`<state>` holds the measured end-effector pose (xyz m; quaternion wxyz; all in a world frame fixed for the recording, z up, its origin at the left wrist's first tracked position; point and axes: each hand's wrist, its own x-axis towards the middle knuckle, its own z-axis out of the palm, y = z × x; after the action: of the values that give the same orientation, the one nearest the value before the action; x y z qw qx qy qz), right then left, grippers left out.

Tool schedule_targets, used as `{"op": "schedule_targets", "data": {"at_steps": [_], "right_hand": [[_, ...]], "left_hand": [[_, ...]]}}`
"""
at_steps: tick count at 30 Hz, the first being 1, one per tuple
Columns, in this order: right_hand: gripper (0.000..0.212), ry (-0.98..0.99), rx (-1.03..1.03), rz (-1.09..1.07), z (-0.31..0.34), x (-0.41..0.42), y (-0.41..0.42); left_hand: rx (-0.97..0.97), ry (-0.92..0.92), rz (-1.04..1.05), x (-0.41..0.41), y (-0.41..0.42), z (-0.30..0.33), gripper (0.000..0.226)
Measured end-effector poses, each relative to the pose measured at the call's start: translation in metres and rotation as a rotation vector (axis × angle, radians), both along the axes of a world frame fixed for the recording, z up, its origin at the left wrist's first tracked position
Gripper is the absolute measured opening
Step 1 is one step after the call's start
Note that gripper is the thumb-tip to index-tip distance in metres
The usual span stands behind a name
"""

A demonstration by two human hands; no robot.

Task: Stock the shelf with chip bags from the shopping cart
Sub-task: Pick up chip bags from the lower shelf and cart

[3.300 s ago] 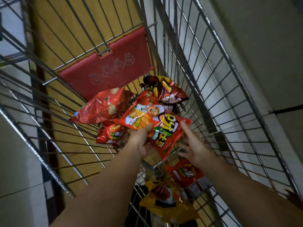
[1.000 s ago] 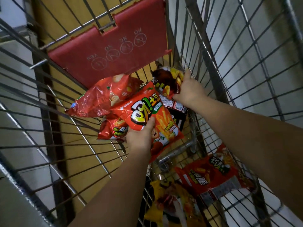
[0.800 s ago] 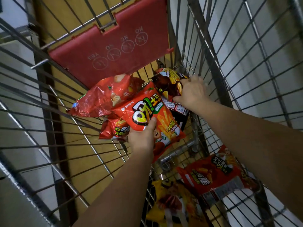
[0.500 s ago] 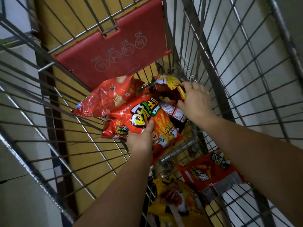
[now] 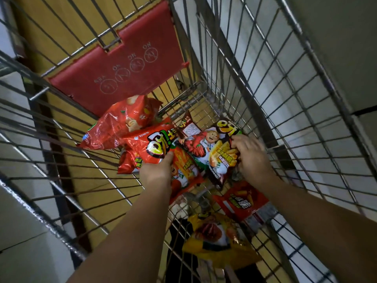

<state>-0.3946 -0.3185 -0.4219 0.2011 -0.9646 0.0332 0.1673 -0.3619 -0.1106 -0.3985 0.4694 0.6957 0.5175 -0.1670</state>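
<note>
Both my arms reach down into a wire shopping cart (image 5: 255,82). My left hand (image 5: 157,170) grips an orange-red chip bag (image 5: 155,144) by its lower part. My right hand (image 5: 247,158) grips a dark brown chip bag (image 5: 210,148) showing a cartoon figure, held face up just right of the orange-red bag. A shiny red bag (image 5: 120,125) lies behind them against the cart's far end, and a small red bag (image 5: 128,162) lies under the left one.
A red plastic flap (image 5: 114,64) hangs on the cart's far wall. A red bag (image 5: 244,205) and a yellow bag (image 5: 216,240) lie on the cart floor near me. Wire walls close in on both sides. Yellow floor shows beneath.
My right hand has pulled the dark brown bag away from the far corner toward me and turned it face up. My left hand keeps its hold on the orange-red bag.
</note>
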Motion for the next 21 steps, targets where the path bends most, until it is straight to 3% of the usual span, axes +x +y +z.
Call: {"op": "schedule_targets", "data": {"at_steps": [4,7,12,15,18,21], "right_hand": [[0.048,-0.056,0.035,0.05,-0.003,-0.007,-0.019],[0.045,-0.133,0.023,0.217,0.001,-0.004,-0.025],[0.043,-0.194,-0.008,0.419,0.008,0.011,-0.016],[0.042,-0.137,-0.089,0.245,0.014,0.018,-0.005],[0.059,-0.055,-0.102,-0.023,0.015,0.017,0.003],[0.064,0.048,-0.002,-0.111,0.014,0.014,0.007]], "left_hand": [[0.086,-0.023,-0.118,0.006,0.002,0.003,0.061],[0.117,-0.056,-0.246,0.009,0.002,0.004,0.052],[0.239,-0.046,-0.559,0.011,-0.004,0.01,0.057],[0.279,-0.032,-0.668,0.013,-0.011,0.012,0.058],[0.284,-0.025,-0.693,0.012,-0.015,0.012,0.059],[0.282,-0.017,-0.693,0.011,-0.014,0.01,0.062]]}}
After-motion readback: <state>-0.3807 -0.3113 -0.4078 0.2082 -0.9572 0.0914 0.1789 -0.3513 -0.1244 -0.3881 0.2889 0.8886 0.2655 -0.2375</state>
